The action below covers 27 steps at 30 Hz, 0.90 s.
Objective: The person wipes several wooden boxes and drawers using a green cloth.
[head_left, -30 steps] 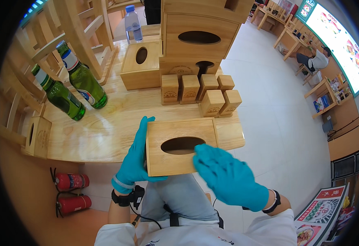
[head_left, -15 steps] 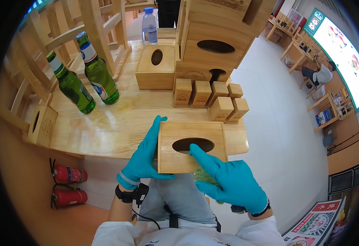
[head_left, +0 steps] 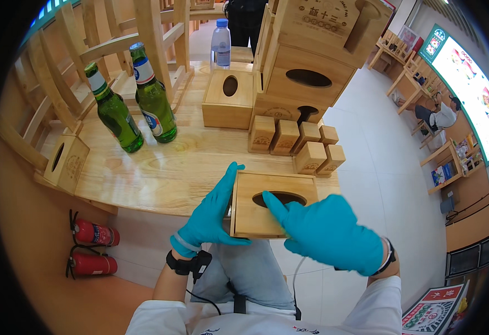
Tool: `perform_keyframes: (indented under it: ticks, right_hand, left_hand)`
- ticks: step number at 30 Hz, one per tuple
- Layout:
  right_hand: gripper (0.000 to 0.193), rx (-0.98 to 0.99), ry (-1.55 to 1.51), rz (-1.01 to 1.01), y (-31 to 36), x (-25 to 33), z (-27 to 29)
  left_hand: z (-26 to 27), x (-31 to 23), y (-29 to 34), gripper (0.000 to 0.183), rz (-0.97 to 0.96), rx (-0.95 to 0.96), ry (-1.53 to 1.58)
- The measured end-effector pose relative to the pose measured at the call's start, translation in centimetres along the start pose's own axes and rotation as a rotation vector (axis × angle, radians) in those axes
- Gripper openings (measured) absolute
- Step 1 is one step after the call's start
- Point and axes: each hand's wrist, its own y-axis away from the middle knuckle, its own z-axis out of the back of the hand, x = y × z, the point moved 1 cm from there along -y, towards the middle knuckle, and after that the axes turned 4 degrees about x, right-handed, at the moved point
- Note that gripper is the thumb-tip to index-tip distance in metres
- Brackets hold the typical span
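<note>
Wooden tissue box sits at near edge of worktop, long axis left-right. Left hand flat, gripping its left end. Right hand open on top, index finger at oval slot. Both touching it.

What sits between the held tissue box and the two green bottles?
Head view: only bare tabletop lies between the held tissue box and the green bottles.
</note>
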Motion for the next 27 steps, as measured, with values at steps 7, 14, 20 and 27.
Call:
perform_keyframes:
  ticks: [7, 14, 20, 27]
  right_hand:
    - [0.066, -0.268, 0.013, -0.25, 0.1, -3.1, 3.8]
    - [0.07, -0.522, -0.087, -0.38, -3.4, -6.2, 0.4]
    - [0.069, -0.747, -0.401, -0.267, -2.7, -6.1, -1.4]
    - [0.07, -0.697, -0.847, 0.054, -0.3, -2.7, -1.9]
  left_hand:
    - [0.1, -0.1, 0.5, 0.15, 0.043, -0.007, -0.026]
    - [-0.1, -0.3, 0.0, 0.143, 0.016, -0.018, 0.063]
    - [0.1, -0.2, 0.4, 0.14, 0.038, 0.002, 0.089]
    - [-0.3, 1.1, 0.9, 0.141, 0.109, 0.019, 0.221]
